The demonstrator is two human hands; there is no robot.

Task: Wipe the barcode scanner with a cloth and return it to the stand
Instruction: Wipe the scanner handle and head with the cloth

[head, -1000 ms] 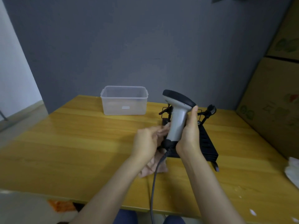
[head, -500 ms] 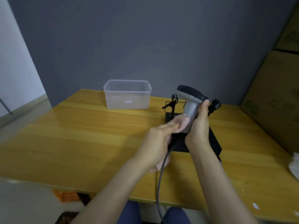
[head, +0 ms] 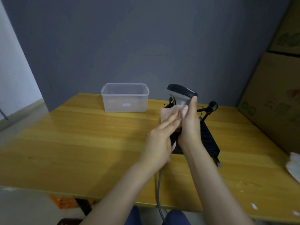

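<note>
My right hand (head: 190,127) holds the grey barcode scanner (head: 181,95) upright by its handle, above the black stand (head: 209,138) on the wooden table (head: 81,143). The scanner's dark head points left. My left hand (head: 160,140) presses a pale pink cloth (head: 167,113) flat against the left side of the handle, fingers stretched out. The scanner's grey cable (head: 159,192) hangs down past the table's front edge. Most of the handle is hidden by the cloth and both hands.
A clear plastic box (head: 125,98) stands at the back of the table, left of the stand. Cardboard boxes (head: 276,95) line the right side. Crumpled white paper (head: 293,166) lies at the right edge. A grey wall rises behind.
My left hand has carried the cloth from below the scanner up along the handle toward its head. The scanner has stayed upright in my right hand, drifting slightly right and further away.
</note>
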